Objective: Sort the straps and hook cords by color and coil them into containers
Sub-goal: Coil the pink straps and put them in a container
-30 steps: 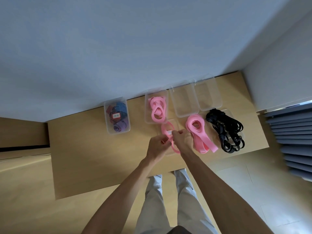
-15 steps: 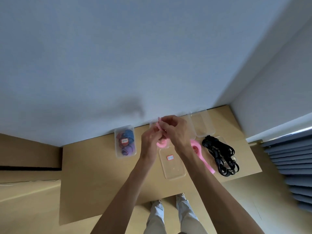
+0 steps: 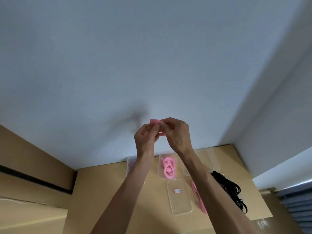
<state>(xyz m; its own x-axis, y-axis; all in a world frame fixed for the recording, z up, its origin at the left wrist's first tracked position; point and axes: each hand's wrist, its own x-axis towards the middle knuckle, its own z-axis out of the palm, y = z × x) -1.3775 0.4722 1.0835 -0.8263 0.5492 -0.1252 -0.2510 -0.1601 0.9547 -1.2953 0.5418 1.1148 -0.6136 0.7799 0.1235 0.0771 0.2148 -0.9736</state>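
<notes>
Both my left hand (image 3: 146,136) and right hand (image 3: 177,134) pinch the pink strap (image 3: 156,121), raised well above the surface (image 3: 108,191). Its container (image 3: 167,168), already holding pink coils, lies straight below near the far edge, about equally close to either hand.

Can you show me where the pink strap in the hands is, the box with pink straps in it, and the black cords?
pink strap (image 3: 156,121): head view, on the flat end above the fingers.
box with pink straps (image 3: 160,173): head view, on its clear left wall.
black cords (image 3: 228,185): head view, middle of the pile.
</notes>
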